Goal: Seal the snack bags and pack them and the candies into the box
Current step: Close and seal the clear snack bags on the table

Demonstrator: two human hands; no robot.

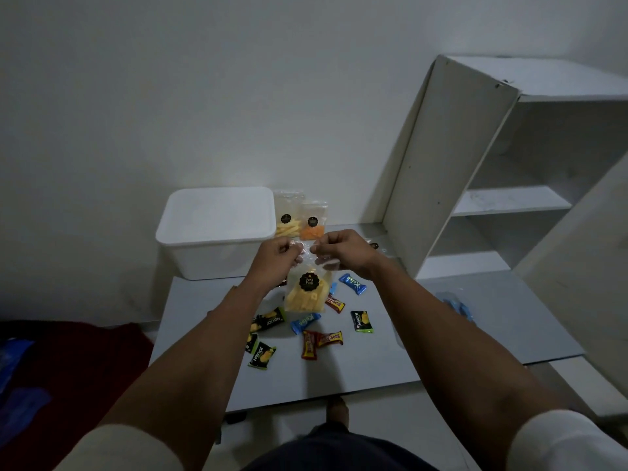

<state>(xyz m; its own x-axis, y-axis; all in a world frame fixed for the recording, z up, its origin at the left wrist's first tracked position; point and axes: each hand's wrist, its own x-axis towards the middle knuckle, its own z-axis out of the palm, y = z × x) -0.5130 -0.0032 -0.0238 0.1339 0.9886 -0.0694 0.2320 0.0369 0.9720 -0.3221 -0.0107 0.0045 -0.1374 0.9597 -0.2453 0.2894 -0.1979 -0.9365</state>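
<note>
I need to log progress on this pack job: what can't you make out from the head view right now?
- White box: inside can't be seen, the angle is too shallow.
- Top edge of the held snack bag: hidden behind the left hand and right hand, so sealed or not is unclear.
- Two bags behind: dim, labels too small to read.
- Candies near the left forearm: partly covered.
</note>
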